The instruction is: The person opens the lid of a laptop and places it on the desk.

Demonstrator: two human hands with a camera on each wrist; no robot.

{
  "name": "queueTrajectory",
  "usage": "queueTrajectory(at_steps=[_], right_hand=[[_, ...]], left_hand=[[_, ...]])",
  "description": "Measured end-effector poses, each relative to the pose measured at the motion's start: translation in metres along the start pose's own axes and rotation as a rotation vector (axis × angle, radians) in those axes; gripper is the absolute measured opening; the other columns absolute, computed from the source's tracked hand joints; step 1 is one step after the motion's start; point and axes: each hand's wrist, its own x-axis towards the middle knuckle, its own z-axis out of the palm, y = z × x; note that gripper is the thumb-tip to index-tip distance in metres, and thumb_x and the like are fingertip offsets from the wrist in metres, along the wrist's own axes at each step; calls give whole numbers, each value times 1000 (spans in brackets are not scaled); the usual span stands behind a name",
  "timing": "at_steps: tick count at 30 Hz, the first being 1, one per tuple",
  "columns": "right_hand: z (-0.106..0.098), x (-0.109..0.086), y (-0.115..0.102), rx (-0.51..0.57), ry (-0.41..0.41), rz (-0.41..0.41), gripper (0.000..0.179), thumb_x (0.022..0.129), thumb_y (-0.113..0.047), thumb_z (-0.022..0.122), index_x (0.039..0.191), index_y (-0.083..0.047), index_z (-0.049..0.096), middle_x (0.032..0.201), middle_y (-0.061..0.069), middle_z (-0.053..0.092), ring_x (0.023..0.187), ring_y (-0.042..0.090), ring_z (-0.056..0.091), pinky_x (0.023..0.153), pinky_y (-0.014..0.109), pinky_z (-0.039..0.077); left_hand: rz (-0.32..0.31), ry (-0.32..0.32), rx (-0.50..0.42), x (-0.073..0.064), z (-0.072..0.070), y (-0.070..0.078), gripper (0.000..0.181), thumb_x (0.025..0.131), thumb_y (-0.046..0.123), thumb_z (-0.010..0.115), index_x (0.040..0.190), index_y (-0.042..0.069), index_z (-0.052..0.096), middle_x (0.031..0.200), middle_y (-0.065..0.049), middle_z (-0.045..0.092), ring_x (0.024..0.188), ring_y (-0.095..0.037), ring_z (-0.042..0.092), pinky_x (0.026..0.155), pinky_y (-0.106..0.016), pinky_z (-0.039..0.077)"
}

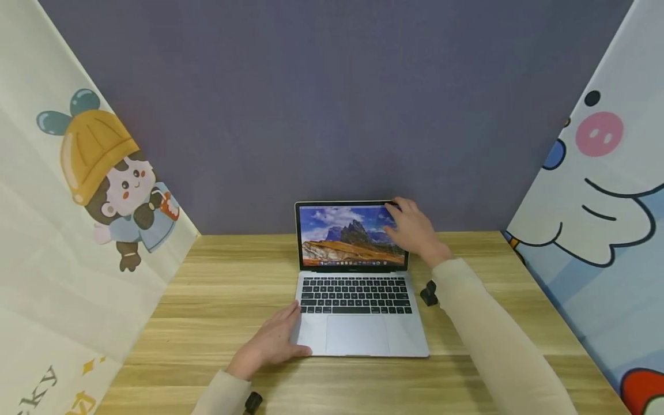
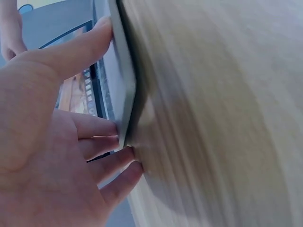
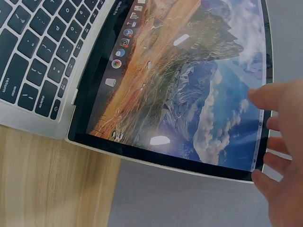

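Note:
A silver laptop [image 1: 358, 337] stands unfolded on the wooden table, its screen [image 1: 347, 236] lit with a mountain desktop picture. My left hand [image 1: 272, 341] holds the front left corner of the base; in the left wrist view the thumb [image 2: 97, 38] lies on the base's edge and the fingers [image 2: 106, 165] meet its side. At the upper right corner of the lid, my right hand [image 1: 413, 227] grips the edge. Its thumb [image 3: 265, 98] is on the screen side in the right wrist view, while the other fingertips are partly hidden behind the lid.
Wooden tabletop [image 1: 223, 294] extends on both sides of the laptop. A grey panel [image 1: 332, 104] rises behind the table. Cartoon-printed sheets flank it, the left sheet [image 1: 46, 230] pale and the right sheet [image 1: 570, 276] blue and white.

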Motion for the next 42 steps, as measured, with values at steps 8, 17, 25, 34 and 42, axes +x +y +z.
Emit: queueTrajectory(at_steps=[8, 17, 25, 34, 42], right_hand=[[-1, -10, 1, 37, 11, -27, 66, 101, -29, 63, 155, -2, 39, 162, 22, 28, 149, 43, 23, 114, 63, 33], [3, -29, 1, 83, 41, -43, 63, 102, -29, 61, 154, -1, 40, 162, 22, 28, 150, 42, 24, 116, 63, 30], [10, -56, 4, 103, 89, 5, 57, 102, -26, 61, 148, 3, 47, 154, 29, 39, 142, 48, 34, 116, 62, 30], [22, -87, 9, 124, 134, 10, 54, 100, -25, 64, 142, 8, 52, 146, 32, 47, 136, 50, 42, 114, 62, 33], [32, -109, 7, 134, 165, 9, 54, 99, -26, 65, 138, 9, 54, 143, 30, 51, 132, 48, 47, 111, 62, 37]], left_hand=[[-6, 3, -2, 2, -5, 5, 107, 75, 51, 85, 151, -9, 39, 162, -26, 29, 146, -46, 32, 117, -59, 30], [-24, -3, 5, 4, -5, 6, 107, 76, 51, 85, 151, -9, 38, 162, -26, 27, 147, -46, 30, 118, -57, 29], [-2, -8, 6, 4, -9, 12, 99, 79, 45, 85, 148, -11, 41, 161, -29, 28, 145, -48, 31, 118, -57, 29], [-5, 1, 2, 2, -7, 13, 98, 79, 44, 85, 148, -11, 41, 160, -29, 28, 145, -47, 31, 118, -57, 29], [-44, 45, -5, 2, -4, 12, 87, 87, 43, 78, 149, -8, 43, 159, -28, 33, 143, -46, 36, 116, -58, 33]])
